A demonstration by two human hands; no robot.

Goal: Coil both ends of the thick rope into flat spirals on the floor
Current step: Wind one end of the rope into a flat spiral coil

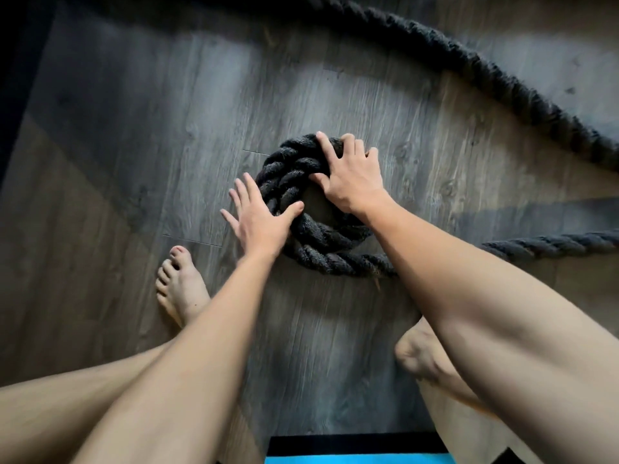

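Note:
A thick black twisted rope lies on the grey wood floor. One end is wound into a small flat coil [315, 236] of about two turns in the middle of the view. My left hand [258, 216] presses flat against the coil's left side, fingers straight and thumb laid on the rope. My right hand [351, 175] rests on the coil's upper right part, fingers spread and bent over the rope, thumb toward the centre. From the coil's lower edge the rope runs off to the right [549, 246]. Another stretch of rope [469, 61] curves across the top right.
My bare left foot [181, 286] stands on the floor just left of the coil, and my right foot [418, 356] is below it. A blue mat edge [355, 458] shows at the bottom. A dark wall or shadow borders the far left.

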